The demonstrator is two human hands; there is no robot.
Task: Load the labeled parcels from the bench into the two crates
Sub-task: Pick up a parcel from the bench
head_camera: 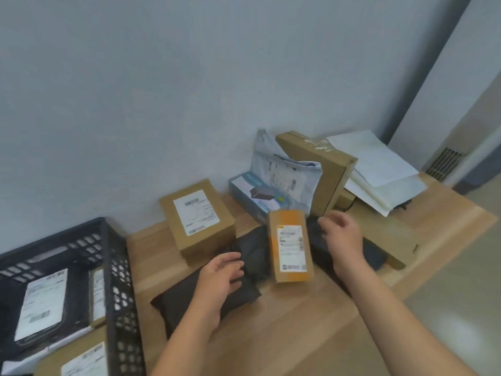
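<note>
Head view, the only one. A pale wooden tabletop point(298, 335) stood against a grey wall, crowded toward its far end. A blue-and-white printed carton point(254, 195), a crinkled grey poly mailer point(282, 166) and a tall cardboard box point(328, 172) standing on edge formed a barrier at the back. White padded envelopes point(379, 169) were stacked to their right.

A black plastic lattice crate point(116, 280) sat at the left end. It already held a black bag with a white label point(40, 305) and a cardboard parcel point(81, 362).

On the tabletop, a brown labelled box point(196, 218) lay label up, its long axis angled toward the wall. A small orange-taped box point(291, 246) lay label up across dark bags, long axis running away from the person, slightly tilted. A soft, matt black poly bag point(189, 308) lay nearest, lengthwise from near-left to far-right.

The hands were apart. The left hand point(222, 278) lay over the black poly bag, fingers spread and straight, gripping nothing. The right hand point(341, 234) hung just beside the orange-taped box, fingers loosely bent and holding nothing; whether it touched the box could not be told.
</note>
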